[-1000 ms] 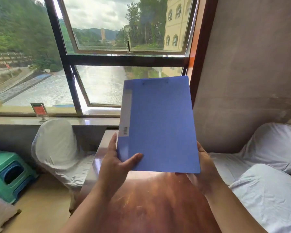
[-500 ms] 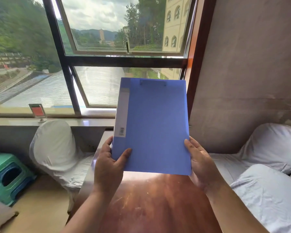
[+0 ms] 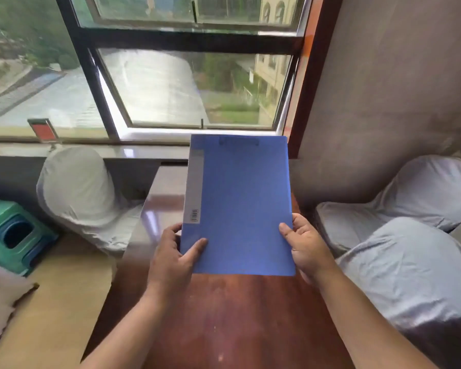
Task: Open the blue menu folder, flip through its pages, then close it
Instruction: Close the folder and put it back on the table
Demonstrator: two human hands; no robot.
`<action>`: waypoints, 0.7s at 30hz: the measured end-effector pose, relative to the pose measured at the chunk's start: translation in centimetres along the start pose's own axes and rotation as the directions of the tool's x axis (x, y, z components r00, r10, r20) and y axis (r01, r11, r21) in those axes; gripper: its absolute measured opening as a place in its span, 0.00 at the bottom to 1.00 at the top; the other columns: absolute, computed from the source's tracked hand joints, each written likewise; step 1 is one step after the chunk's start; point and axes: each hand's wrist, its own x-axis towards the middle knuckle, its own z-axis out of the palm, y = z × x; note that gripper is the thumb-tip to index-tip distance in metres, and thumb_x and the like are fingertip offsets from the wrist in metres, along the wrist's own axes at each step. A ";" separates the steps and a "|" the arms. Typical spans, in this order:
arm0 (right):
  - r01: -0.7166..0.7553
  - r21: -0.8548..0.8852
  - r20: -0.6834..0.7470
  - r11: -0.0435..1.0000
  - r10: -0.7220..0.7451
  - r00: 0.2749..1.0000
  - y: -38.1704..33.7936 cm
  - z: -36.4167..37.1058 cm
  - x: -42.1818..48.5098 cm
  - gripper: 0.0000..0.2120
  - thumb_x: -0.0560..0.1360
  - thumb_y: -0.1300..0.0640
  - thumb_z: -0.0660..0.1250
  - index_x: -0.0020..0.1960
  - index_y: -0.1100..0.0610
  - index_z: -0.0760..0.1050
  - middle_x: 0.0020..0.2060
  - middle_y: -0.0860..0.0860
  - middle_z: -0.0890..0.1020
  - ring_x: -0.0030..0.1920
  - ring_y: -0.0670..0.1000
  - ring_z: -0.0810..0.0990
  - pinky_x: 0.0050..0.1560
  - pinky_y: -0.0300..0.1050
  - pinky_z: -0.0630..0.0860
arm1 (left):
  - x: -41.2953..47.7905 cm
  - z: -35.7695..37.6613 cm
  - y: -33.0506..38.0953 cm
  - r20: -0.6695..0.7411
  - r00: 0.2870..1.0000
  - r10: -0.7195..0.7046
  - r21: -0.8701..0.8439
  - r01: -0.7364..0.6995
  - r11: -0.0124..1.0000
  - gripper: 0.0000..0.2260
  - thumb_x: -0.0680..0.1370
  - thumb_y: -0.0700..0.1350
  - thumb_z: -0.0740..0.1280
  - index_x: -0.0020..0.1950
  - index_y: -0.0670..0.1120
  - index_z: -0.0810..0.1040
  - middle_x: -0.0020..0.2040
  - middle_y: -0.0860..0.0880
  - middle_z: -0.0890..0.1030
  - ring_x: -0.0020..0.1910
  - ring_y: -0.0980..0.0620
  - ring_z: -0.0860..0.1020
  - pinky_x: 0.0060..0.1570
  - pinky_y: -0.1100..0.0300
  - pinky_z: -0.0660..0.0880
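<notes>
The blue menu folder (image 3: pixel 240 206) is closed, with a grey spine strip along its left side. It is held tilted above the brown wooden table (image 3: pixel 237 323). My left hand (image 3: pixel 171 257) grips its lower left corner, thumb on the front cover. My right hand (image 3: pixel 306 246) holds the lower right edge, thumb on the cover and fingers behind it. The folder's pages are hidden inside.
White-covered chairs stand at the left (image 3: pixel 77 193) and at the right (image 3: pixel 405 265). A green plastic stool (image 3: pixel 11 233) sits on the floor at far left. A small red sign (image 3: pixel 43 131) stands on the window sill. A grey wall rises at the right.
The folder has come down from in front of the window toward the table and turned straighter. My right hand moved from behind it to grip its right edge. The view tilted downward.
</notes>
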 end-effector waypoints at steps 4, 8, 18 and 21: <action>-0.151 -0.390 -0.053 0.908 0.142 0.988 9.3 -3.1 -2.8 0.10 0.86 0.66 0.66 0.56 0.53 0.82 0.51 0.50 0.92 0.53 0.54 0.90 0.58 0.59 0.85 | -4.3 0.3 -8.5 0.051 0.989 -0.135 0.284 0.116 0.952 0.19 0.71 0.53 0.82 0.56 0.55 0.77 0.49 0.54 0.84 0.43 0.59 0.82 0.44 0.53 0.80; -0.319 -0.634 -0.112 0.705 0.324 0.939 18.7 -4.8 -7.5 0.03 0.82 0.60 0.72 0.55 0.56 0.82 0.51 0.53 0.89 0.52 0.56 0.88 0.57 0.59 0.83 | -10.0 0.7 -16.4 0.107 0.925 -0.365 0.475 0.275 0.836 0.20 0.70 0.54 0.82 0.51 0.55 0.74 0.49 0.52 0.83 0.44 0.54 0.82 0.46 0.49 0.81; -0.423 -0.846 -0.172 0.325 0.584 0.793 30.6 -6.0 -15.6 0.10 0.81 0.49 0.71 0.49 0.55 0.76 0.42 0.48 0.81 0.44 0.54 0.82 0.42 0.52 0.76 | -20.0 0.4 -26.9 0.179 0.706 -0.685 0.768 0.334 0.546 0.20 0.70 0.60 0.79 0.47 0.55 0.70 0.44 0.54 0.81 0.39 0.54 0.81 0.35 0.52 0.76; -0.376 -0.901 -0.198 0.216 0.566 0.800 31.3 -6.5 -15.9 0.14 0.82 0.43 0.69 0.43 0.49 0.71 0.38 0.45 0.77 0.41 0.54 0.79 0.33 0.49 0.70 | -19.9 0.5 -27.4 0.186 0.726 -0.662 0.847 0.224 0.483 0.23 0.68 0.67 0.76 0.45 0.56 0.68 0.40 0.56 0.80 0.35 0.55 0.80 0.30 0.54 0.74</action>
